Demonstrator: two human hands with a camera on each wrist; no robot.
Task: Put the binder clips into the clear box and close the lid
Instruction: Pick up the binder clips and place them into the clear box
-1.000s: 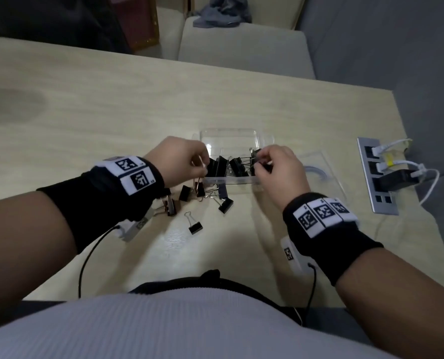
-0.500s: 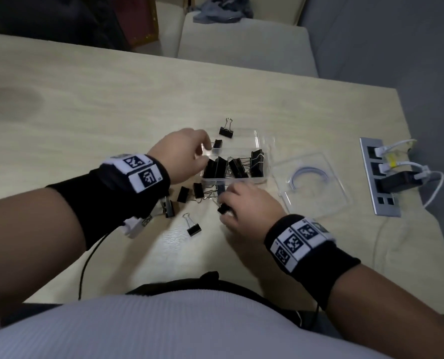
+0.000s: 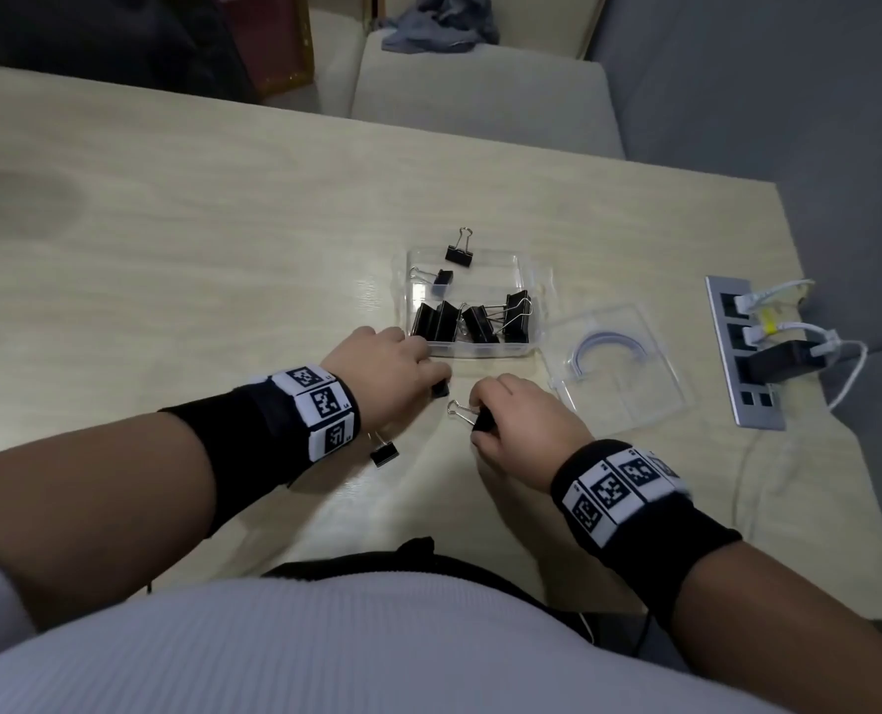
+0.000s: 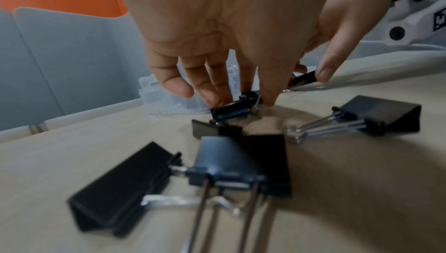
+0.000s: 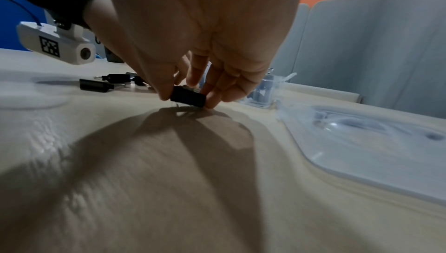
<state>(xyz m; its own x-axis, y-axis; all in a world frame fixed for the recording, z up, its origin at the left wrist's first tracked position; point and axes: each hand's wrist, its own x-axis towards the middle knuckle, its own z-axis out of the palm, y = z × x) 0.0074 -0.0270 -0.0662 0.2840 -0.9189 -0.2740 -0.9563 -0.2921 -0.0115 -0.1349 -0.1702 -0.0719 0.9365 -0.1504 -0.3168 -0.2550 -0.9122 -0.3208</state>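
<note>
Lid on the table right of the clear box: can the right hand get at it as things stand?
Probably yes for reach, not yet for grasping. The lid lies flat with nothing on it, just right of the right hand. But that hand pinches a binder clip, which should go into the clear box first.

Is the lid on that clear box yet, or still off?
Off. The clear box is open-topped with binder clips inside, and its lid lies flat on the table just to its right.

Black binder clips point(image 3: 472, 322) with silver wire handles are seen in a clear box point(image 3: 523, 347); black wristbands point(image 3: 274, 430) are patterned with black-and-white square codes at 6 o'clock.
</note>
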